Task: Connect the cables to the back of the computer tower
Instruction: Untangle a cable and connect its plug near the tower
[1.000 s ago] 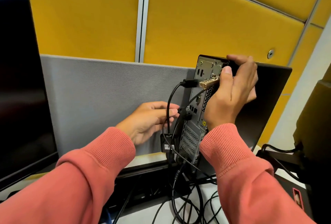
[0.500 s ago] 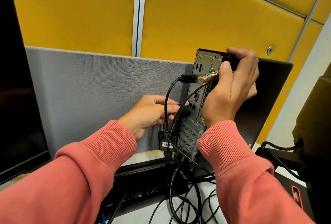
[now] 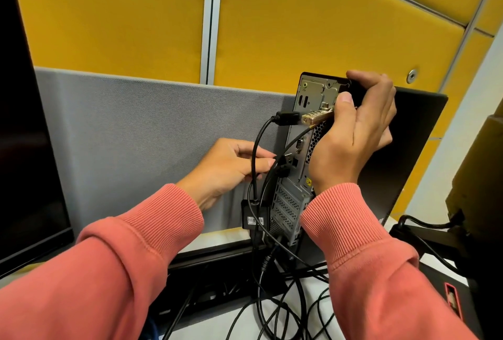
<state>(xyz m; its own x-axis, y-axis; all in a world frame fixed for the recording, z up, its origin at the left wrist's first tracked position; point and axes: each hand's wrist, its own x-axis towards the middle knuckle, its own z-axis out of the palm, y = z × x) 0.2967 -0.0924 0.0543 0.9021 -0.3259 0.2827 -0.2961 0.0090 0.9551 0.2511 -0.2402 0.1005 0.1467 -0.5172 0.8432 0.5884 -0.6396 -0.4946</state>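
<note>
right hand [image 3: 351, 138] grips the top rear edge of the computer tower [image 3: 313, 133]; left hand [image 3: 231, 168] pinches a black cable plug [image 3: 283, 161] at its back panel

The right hand [image 3: 351, 133] hides part of the computer tower [image 3: 307, 149] rear panel; the left hand [image 3: 231, 168] fingertips sit behind a black cable [image 3: 254, 154], so their grip is unclear; port labels are too small to read

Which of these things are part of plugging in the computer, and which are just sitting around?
In the job:
computer tower
black plug
left hand at the small connector
right hand steadying the tower

Just there:
monitor
grey divider
yellow wall panels
</note>
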